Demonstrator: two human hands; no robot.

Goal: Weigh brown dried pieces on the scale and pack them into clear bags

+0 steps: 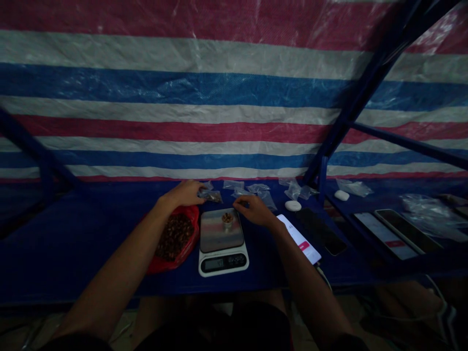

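Observation:
A white digital scale [224,263] with a reflective plate stands in front of me on the blue table. On its plate sits a small cup [227,223] filled with brown pieces. My left hand [186,192], behind the scale's left corner, has its fingers closed on the end of a small clear plastic bag [214,196] with dark contents. Just beyond the scale's right edge is my right hand [254,209], its thumb and fingers drawn together; whether they hold anything is hidden. Beneath my left forearm lies an open red bag [195,229] of brown pieces.
Several clear bags [259,189] lie along the back. To the right are a white rounded case [293,205], a lit phone [302,243] with a cable and a dark phone [323,231]. Blue frame bars [336,131] stand before the striped sheet [219,87].

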